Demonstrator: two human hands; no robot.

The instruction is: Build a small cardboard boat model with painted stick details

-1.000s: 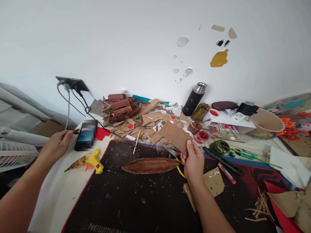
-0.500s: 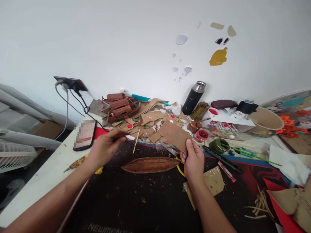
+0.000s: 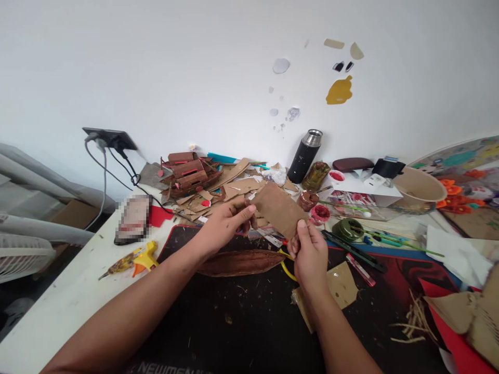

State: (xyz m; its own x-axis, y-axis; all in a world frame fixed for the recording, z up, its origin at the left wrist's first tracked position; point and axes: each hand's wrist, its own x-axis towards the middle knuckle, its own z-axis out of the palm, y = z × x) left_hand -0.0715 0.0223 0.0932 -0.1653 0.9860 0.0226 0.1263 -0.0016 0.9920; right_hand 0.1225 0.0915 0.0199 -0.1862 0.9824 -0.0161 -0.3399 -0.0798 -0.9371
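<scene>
Brown cardboard, a flat rectangular panel [image 3: 279,208], was pinched between the thumb and fingers of the right hand [image 3: 311,252], apparently joined to nothing. The left hand [image 3: 224,224], fingers loosely curled, was at its left edge; I could not tell whether they gripped it. Below, the long, pointed brown boat-shaped shell [image 3: 244,264] seemed already formed, its hollow uncovered where visible; fitting anything onto it looked undone.

A corner of the cardboard [image 3: 281,209] is hidden by the right hand [image 3: 311,249]. The boat's [image 3: 244,263] left end is covered by the left arm [image 3: 156,291]. The phone [image 3: 132,218] is blurred into squares; the fan [image 3: 27,253] is cut by the left edge.
</scene>
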